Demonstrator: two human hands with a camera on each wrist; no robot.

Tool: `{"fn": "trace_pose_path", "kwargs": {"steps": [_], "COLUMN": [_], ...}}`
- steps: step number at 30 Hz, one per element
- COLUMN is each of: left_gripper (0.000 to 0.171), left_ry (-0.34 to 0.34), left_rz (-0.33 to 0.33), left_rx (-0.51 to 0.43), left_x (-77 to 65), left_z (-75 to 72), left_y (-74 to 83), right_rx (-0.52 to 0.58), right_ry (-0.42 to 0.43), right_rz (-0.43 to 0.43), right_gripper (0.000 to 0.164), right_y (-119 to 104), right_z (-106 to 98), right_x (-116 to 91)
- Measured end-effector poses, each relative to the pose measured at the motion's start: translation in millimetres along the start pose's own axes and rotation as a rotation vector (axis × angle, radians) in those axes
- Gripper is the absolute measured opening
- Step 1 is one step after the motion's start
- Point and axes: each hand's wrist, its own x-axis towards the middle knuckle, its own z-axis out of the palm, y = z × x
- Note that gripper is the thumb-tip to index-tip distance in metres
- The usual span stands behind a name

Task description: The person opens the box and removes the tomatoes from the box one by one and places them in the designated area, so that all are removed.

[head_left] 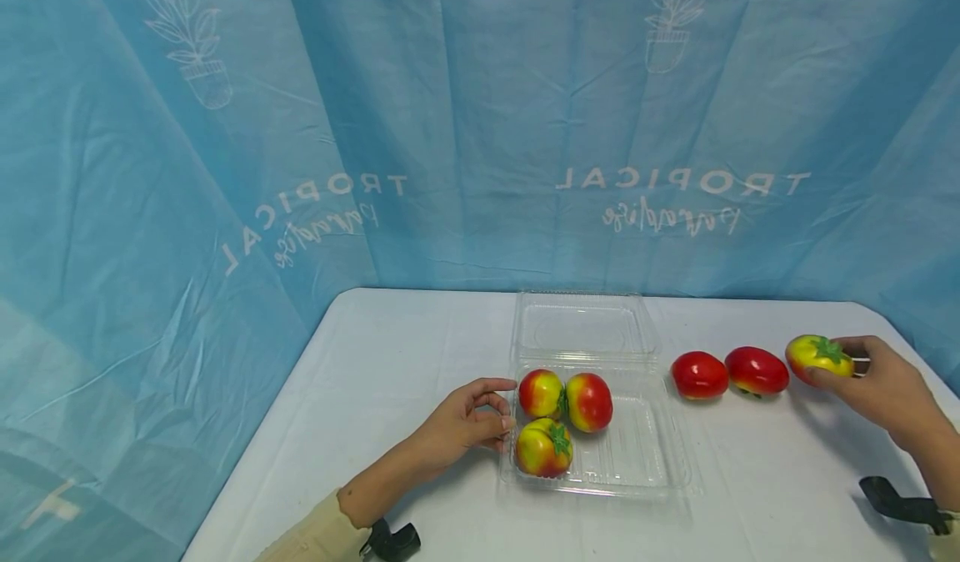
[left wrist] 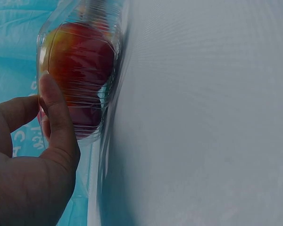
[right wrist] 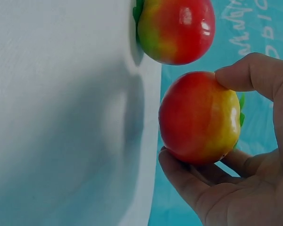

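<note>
My right hand (head_left: 888,378) holds a glossy red-and-yellow fruit (head_left: 810,355) with a green leafy cap, above the table's right side. In the right wrist view, thumb and fingers grip this fruit (right wrist: 198,117) from opposite sides, and its shadow falls on the cloth. At the left edge of a clear plastic clamshell box (head_left: 637,454), my left hand (head_left: 468,420) pinches the rim. The lid (head_left: 581,324) is folded back, away from me. Inside, on the left, sit three similar fruits: one at the back (head_left: 540,393), one beside it (head_left: 590,403), one in front (head_left: 543,448).
Between the box and my right hand, two red fruits (head_left: 700,375) (head_left: 757,370) lie side by side, cap down. White cloth covers the table (head_left: 375,362). Blue printed curtains (head_left: 480,128) hang behind it and to the left.
</note>
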Motion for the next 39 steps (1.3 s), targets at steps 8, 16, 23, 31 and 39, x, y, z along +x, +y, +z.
{"fn": "trace_pose_path", "kwargs": {"steps": [8, 16, 23, 31, 39], "left_gripper": [0.054, 0.054, 0.055, 0.055, 0.054], "left_ry": [-0.001, 0.000, -0.004, -0.001, 0.006], "left_rz": [0.001, 0.002, 0.005, 0.002, -0.004], "left_rx": [-0.002, 0.000, 0.002, 0.001, -0.002], "left_x": [-0.3, 0.1, 0.3, -0.2, 0.1], "left_z": [0.2, -0.1, -0.8, -0.4, -0.2], "left_y": [0.7, 0.1, -1.0, 0.2, -0.1], "right_rx": [-0.005, -0.015, -0.024, -0.030, -0.027], "right_ry": [-0.021, -0.027, -0.038, -0.038, -0.051], "right_rz": [0.022, 0.033, 0.033, 0.028, 0.010], "right_gripper": [0.089, 0.091, 0.088, 0.086, 0.085], "right_y": [2, 7, 10, 12, 8], "right_z": [3, 4, 6, 7, 5], "right_x": [2, 3, 6, 7, 4]}}
